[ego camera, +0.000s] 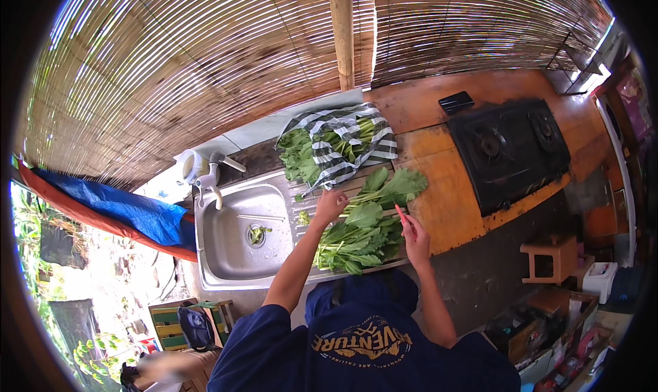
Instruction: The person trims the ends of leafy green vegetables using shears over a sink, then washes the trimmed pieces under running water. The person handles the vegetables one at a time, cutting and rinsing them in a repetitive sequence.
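Note:
My left hand [330, 205] holds the stem ends of some leafy greens [401, 186] whose leaves spread to the right over the ribbed drainboard. In my right hand [416, 237] is a knife with a red handle [400, 214], its tip pointing up at the leaves. A bigger pile of leafy greens [354, 243] lies on the drainboard between my arms, close to my body. Behind my left hand, a black-and-white striped plastic bag [334, 160] lies open with more greens [298, 153] in it.
Left of the drainboard is a steel sink basin [213, 237] with green scraps [257, 234] at its drain. A faucet [208, 180] stands at its back corner. On the right are a black two-burner gas stove [509, 150] and a phone [456, 102]. A plastic stool [552, 261] stands lower right.

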### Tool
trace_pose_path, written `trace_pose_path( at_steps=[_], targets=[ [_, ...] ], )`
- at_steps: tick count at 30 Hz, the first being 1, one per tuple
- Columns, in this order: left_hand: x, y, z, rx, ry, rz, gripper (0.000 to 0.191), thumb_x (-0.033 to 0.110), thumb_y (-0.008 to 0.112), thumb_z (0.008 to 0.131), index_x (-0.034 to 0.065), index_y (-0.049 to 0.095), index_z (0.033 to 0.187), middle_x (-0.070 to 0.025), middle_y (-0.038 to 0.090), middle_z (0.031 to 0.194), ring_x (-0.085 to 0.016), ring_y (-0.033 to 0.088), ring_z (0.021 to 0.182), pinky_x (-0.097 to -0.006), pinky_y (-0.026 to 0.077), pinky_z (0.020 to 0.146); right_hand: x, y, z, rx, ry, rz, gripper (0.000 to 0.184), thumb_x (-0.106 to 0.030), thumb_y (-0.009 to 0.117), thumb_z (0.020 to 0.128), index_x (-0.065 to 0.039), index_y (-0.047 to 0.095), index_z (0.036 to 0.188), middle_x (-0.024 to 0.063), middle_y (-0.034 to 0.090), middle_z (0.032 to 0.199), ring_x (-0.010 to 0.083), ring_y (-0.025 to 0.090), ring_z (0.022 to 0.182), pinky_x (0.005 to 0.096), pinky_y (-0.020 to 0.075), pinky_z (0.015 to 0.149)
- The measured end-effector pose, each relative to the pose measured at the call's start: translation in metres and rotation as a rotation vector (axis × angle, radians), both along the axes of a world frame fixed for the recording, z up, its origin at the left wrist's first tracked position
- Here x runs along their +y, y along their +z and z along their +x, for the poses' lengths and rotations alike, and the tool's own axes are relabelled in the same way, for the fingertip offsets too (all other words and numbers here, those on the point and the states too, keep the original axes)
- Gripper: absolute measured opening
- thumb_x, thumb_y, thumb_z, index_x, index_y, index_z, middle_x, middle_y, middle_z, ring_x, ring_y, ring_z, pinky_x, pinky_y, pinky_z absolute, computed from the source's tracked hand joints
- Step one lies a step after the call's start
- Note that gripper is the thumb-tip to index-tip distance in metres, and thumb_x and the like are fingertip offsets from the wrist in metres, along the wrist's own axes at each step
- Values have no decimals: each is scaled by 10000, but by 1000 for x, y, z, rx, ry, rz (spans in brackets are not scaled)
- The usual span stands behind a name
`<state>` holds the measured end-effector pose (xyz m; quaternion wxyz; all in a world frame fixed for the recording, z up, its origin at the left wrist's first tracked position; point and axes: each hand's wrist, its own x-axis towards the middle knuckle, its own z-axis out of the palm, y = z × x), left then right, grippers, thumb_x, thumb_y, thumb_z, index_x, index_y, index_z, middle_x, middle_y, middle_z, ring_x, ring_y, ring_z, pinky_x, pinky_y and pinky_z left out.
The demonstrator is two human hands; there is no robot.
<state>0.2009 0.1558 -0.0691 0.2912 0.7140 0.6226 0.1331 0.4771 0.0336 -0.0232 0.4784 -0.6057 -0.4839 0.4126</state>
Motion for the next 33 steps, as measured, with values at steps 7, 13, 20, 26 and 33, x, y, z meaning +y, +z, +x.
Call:
trace_pose_path(
  at_steps=[7,13,20,26,33],
  targets=[
    [-3,66,-1,-756,286,-62,162,179,710,876,39,699,956,-51,699,882,-122,624,803,-284,494,704,4,9,-5,50,-23,35,350,-269,557,982,6,598,1195,51,626,816,118,589,733,258,464,661],
    [1,133,-12,-1366,318,170,139,169,652,931,34,681,922,-84,689,973,-143,646,889,-327,554,795,6,38,-27,-3,30,70,347,-277,561,979,-18,598,1207,37,596,806,106,522,684,257,419,613],
    [-36,197,-96,-1595,463,483,274,213,521,1004,8,562,1182,-135,674,1048,-222,657,965,-367,541,827,2,60,-74,-126,114,68,354,-296,564,976,-43,594,1221,44,582,778,119,515,687,274,414,608],
    [-100,191,-180,-1357,594,436,311,238,469,1026,3,543,1216,-87,633,925,-128,576,756,-281,488,727,-9,54,-143,-428,216,328,337,-150,633,887,-132,611,1223,114,665,886,286,630,802,385,498,712],
    [-143,91,-221,-884,567,75,265,203,545,989,6,609,1155,-2,646,789,-48,502,650,-216,394,604,-8,26,-225,-696,486,344,478,-42,624,803,-269,637,1224,81,647,832,292,620,768,420,496,680]
  ],
)
